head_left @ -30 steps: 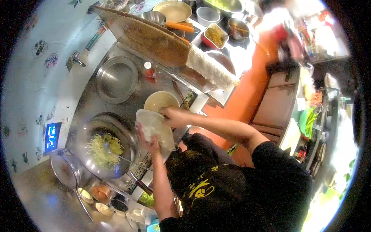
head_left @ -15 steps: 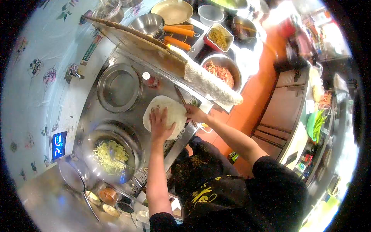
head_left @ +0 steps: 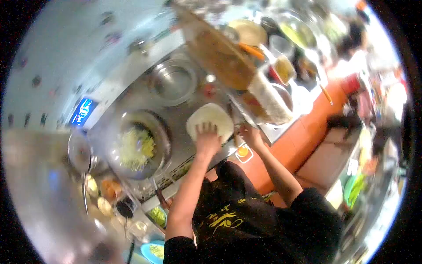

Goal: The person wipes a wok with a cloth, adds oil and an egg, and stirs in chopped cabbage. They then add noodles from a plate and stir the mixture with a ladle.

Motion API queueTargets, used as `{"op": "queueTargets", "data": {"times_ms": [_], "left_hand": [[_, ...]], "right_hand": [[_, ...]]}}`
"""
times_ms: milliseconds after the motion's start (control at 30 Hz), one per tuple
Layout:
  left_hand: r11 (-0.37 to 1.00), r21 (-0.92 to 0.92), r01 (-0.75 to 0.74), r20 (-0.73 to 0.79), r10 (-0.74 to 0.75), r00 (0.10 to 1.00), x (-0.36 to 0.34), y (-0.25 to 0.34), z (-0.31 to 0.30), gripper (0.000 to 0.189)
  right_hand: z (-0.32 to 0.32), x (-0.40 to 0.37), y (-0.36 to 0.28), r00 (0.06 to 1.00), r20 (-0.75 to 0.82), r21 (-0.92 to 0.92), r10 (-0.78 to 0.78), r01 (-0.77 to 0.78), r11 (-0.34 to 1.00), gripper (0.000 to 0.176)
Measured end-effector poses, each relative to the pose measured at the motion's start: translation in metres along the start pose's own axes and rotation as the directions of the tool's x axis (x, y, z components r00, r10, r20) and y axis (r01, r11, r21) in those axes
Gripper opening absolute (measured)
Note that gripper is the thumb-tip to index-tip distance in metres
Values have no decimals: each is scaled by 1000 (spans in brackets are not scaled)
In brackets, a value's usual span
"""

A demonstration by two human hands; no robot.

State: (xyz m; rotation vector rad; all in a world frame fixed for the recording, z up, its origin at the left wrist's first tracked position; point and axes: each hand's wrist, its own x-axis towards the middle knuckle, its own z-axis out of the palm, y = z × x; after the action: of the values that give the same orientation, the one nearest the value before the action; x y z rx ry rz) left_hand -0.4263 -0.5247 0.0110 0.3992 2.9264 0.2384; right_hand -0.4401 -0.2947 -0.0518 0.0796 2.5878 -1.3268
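My left hand lies spread and flat on the pale white contents of a white container, which look like thin noodles. To the right, the fingers of my right hand are curled on long brown chopsticks beside the container. Blur softens the fingertips there. Left of the container stands a large wok with shredded pale green vegetable in it. Behind, a round metal pan sits on the steel counter, near a bottle with a white cap.
An upright board divides the counter from pans and bowls behind it. A ladle lies near the wok's left side, close to several small condiment containers. A blue bowl is at the lower edge. Orange floor shows at right.
The camera view has turned and blurred, shifting the counter right and bringing the blue bowl into sight. My left hand stays on the container's contents; my right hand remains by the chopsticks.
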Motion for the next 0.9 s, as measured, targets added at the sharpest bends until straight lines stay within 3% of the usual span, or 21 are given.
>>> {"op": "queueTargets", "data": {"times_ms": [33, 67, 100, 133, 167, 200, 267, 300, 333, 367, 400, 433, 467, 500, 533, 567, 600, 667, 733, 767, 900], "left_hand": [[996, -72, -42, -175, 29, 984, -11, 0, -10, 35], [989, -88, -120, -293, 90, 952, -24, -4, -25, 23], [972, -176, -156, -553, 34, 833, -39, -7, -26, 17], [965, -243, -97, -593, -69, 803, -59, -11, -37, 15], [948, -314, -54, -624, -163, 764, -80, -14, -48, 13], [924, -382, 29, -592, -269, 760, -107, -24, -49, 10], [843, -513, 161, -517, -454, 726, -170, -42, -47, 6], [821, -561, 109, -614, -501, 609, -200, -52, -48, 5], [800, -598, 47, -688, -543, 481, -233, -62, -49, 9], [710, -671, 214, -519, -656, 548, -277, -72, -45, 19], [729, -662, 173, -609, -658, 443, -309, -82, -43, 26], [578, -781, 236, -424, -768, 480, -355, -90, -31, 37], [578, -805, 130, -474, -760, 444, -386, -104, -14, 46], [413, -893, 180, -298, -841, 451, -418, -97, -34, 52], [251, -959, 133, -161, -866, 474, -448, -99, -23, 55], [223, -966, 134, -115, -826, 551, -486, -107, 7, 55], [194, -972, 136, -68, -777, 625, -522, -111, 49, 57], [-34, -959, 282, 237, -643, 729, -579, -95, 112, 55], [-253, -914, 317, 405, -576, 710, -615, -69, 170, 51], [-377, -875, 304, 475, -551, 686, -619, -66, 172, 50], [-719, -673, 176, 635, -439, 635, -601, -85, 151, 45]], "right_hand": [[4, -7, 4, 998, 68, -65, 7, -3, 998, 19], [-5, -23, -35, 985, 136, -187, 102, -76, 979, 20], [-9, -43, -87, 980, 172, -189, 103, -69, 980, 19], [9, -59, -91, 988, 151, -125, 12, 7, 992, 41], [41, -65, -61, 943, 247, -209, -222, 275, 938, 34], [73, -70, -31, 836, 327, -254, -441, 527, 811, 32], [118, -94, -42, 790, 466, -162, -400, 520, 839, 40], [145, -113, -72, 796, 537, 37, -280, 310, 950, 47], [164, -126, -111, 746, 631, 34, -213, 248, 968, 49], [183, -138, -150, 684, 715, 16, -142, 187, 982, 51], [233, -135, -119, 705, 698, 5, -126, 171, 985, 51], [283, -133, -89, 726, 679, -5, -109, 154, 988, 51], [332, -130, -60, 745, 660, -15, -93, 136, 991, 51], [331, -135, -76, 805, 575, -71, -149, 231, 970, 49], [329, -139, -93, 853, 481, -146, -204, 308, 940, 48], [313, -147, -124, 880, 391, -230, -268, 376, 898, 47], [281, -159, -170, 856, 417, -103, -304, 377, 921, 49], [251, -160, -167, 870, 392, -249, -299, 413, 876, 49], [193, -180, -226, 869, 471, -394, -151, 361, 845, 48], [175, -185, -232, 830, 506, -307, -236, 428, 850, 44], [172, -188, -214, 744, 516, -294, -425, 620, 728, 37]]}}
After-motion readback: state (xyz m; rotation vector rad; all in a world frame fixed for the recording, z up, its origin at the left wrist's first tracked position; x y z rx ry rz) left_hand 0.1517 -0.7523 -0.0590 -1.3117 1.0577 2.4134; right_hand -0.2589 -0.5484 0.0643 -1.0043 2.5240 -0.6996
